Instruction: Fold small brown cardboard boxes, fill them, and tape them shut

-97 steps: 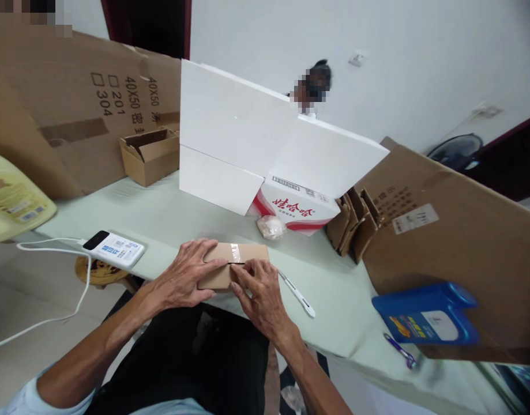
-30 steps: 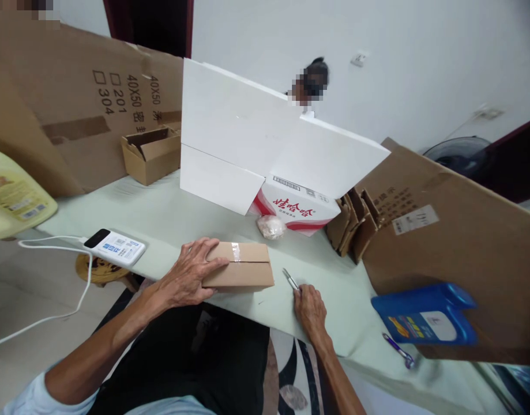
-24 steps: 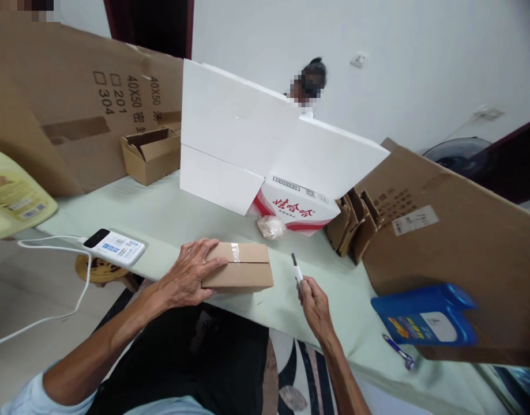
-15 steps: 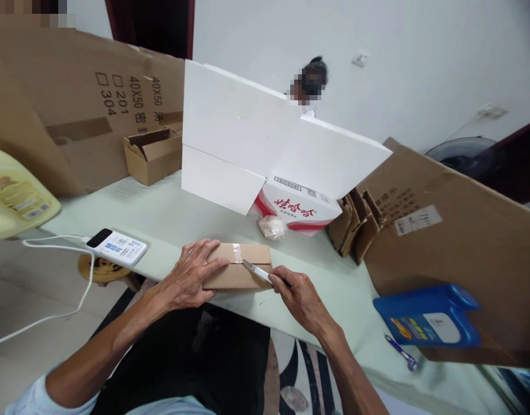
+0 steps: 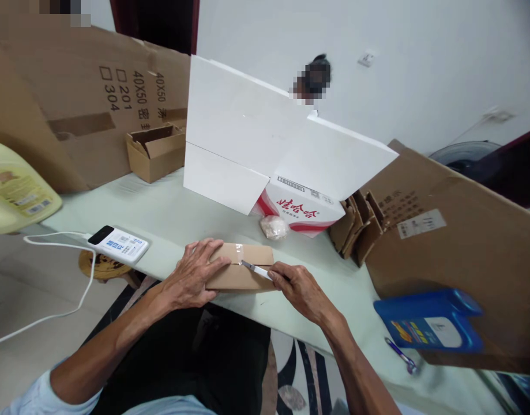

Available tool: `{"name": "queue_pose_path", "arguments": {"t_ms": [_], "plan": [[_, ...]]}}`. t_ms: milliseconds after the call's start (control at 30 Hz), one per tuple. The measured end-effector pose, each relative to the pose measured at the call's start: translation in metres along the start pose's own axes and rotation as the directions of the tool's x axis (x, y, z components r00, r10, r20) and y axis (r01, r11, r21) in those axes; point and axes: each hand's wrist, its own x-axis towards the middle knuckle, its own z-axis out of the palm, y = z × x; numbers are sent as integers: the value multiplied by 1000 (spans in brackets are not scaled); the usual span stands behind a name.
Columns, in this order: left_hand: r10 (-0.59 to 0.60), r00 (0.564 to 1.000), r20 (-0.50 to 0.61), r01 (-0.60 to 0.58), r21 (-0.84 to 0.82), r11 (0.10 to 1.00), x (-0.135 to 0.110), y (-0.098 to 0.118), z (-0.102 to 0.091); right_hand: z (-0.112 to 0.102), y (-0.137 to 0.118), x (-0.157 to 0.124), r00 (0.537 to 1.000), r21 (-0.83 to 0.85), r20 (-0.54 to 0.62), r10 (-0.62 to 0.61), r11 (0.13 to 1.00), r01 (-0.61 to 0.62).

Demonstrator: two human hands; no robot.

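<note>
A small brown cardboard box lies near the front edge of the table, with a strip of clear tape across its top seam. My left hand grips the box's left end, thumb on top and fingers towards the far side. In my right hand is a utility knife with a pale handle, held between thumb and fingers. Its blade points left along the seam, with the tip at the lower end of the tape. The box flaps are closed.
Behind the box stand a white board, a red-and-white carton and a clear plastic bundle. A cabled phone and a yellow jug are left. Right are a blue bottle and a purple-handled tool.
The knife tip has moved slightly left along the seam, closer to the tape. The whole view has shifted a little; my left hand stays on the box.
</note>
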Motion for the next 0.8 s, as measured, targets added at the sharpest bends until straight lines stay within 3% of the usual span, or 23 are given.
{"name": "queue_pose_path", "arguments": {"t_ms": [233, 333, 433, 633, 800], "plan": [[6, 1000, -15, -6, 20, 1000, 0, 1, 0, 6, 0, 6, 997, 152, 61, -47, 988, 37], [0, 1000, -13, 0, 9, 1000, 1, 1, 0, 4, -1, 2, 999, 163, 14, -44, 986, 41], [-5, 1000, -13, 5, 5, 1000, 1, 1, 0, 2, 0, -6, 994, 70, -87, -69, 995, 75], [6, 999, -32, -6, 13, 1000, 1, 1, 1, 7, 13, -17, 972, -303, -195, -129, 951, 65], [5, 1000, -13, -4, 24, 1000, 0, 1, 0, 11, 21, -13, 965, -360, -184, -188, 926, 111]]}}
